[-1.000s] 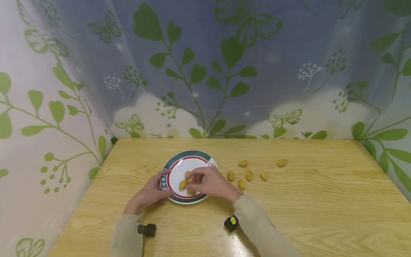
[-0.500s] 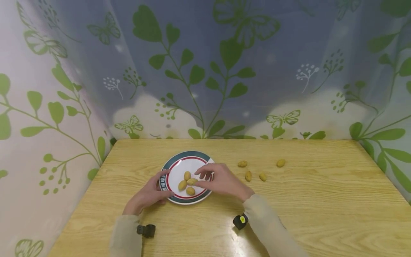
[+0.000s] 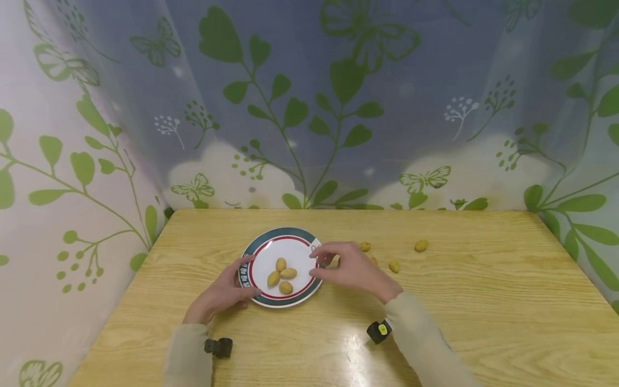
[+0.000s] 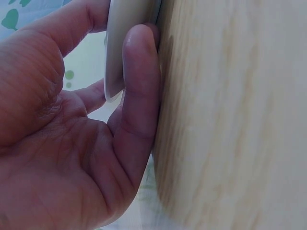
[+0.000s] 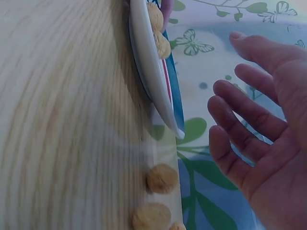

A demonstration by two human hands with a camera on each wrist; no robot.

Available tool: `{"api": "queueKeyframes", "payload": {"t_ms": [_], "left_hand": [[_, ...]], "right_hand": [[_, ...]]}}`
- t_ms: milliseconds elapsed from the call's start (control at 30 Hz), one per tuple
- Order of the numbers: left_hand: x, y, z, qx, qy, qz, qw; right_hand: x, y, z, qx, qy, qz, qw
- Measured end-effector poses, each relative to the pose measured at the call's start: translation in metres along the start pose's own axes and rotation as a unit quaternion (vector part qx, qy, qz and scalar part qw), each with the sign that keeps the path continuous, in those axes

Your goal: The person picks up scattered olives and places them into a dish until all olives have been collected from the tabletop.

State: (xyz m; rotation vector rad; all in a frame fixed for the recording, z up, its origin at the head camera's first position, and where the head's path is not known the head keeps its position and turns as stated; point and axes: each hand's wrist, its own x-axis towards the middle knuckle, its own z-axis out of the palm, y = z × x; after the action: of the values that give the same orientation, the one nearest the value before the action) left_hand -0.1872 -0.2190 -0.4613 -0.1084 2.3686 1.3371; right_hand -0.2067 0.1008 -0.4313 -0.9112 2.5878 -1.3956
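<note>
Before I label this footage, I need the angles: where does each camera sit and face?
Head: head-worn, facing forward and down at the plate and table; left hand, right hand and sleeves show.
Left wrist: on that wrist, facing the plate's edge; that hand shows close up.
Right wrist: on that wrist, facing plate and table; that hand shows close up.
Head and right wrist share yellowish pieces on plate and table.

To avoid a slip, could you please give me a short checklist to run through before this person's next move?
1. Plate steadied: ok, left hand grips it.
2. Right hand free: ok, it holds nothing.
3. Yellow-brown pieces on the plate inside the rim: ok, all four.
4. Right hand clear of the plate: not ok, overlaps the rim in head view.
5. Loose pieces on the table all seen: cannot tell, right hand may hide some.
</note>
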Motion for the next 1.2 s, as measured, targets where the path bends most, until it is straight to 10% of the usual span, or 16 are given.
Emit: {"api": "queueKeyframes", "payload": {"t_ms": [1200], "left_hand": [[0.002, -0.002, 0.000, 0.000, 0.000, -0.001, 1.0000]], "right_hand": [[-0.038, 0.024, -0.064, -0.077, 0.050, 0.044, 0.9948]]}}
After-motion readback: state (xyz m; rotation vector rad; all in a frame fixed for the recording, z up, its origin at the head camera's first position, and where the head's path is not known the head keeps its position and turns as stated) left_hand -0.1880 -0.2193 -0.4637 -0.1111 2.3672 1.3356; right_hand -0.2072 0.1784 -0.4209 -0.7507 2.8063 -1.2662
